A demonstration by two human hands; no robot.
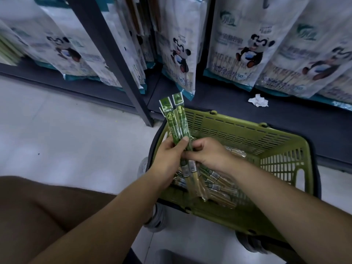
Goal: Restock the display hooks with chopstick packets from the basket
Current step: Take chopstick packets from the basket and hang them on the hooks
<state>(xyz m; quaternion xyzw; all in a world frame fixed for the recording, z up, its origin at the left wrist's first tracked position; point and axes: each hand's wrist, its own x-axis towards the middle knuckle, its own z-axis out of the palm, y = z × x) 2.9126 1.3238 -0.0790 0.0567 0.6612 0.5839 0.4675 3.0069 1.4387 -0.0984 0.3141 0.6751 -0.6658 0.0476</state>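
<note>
A green plastic basket (282,149) stands on the floor below me with several chopstick packets (219,184) lying in its bottom. My left hand (169,155) grips a small bunch of green chopstick packets (176,121) upright over the basket's near left corner, thumb across their front. My right hand (207,152) meets them from the right, its fingers curled at the same bunch just beside my left thumb. The packets' lower ends (192,180) hang below both hands. No display hooks show clearly.
A dark shelf unit (114,54) rises ahead, hung and stacked with white panda-print bags (249,44). A crumpled white paper (258,100) lies on the low shelf base. My knee in brown trousers (47,206) and my shoe (158,218) sit left of the basket.
</note>
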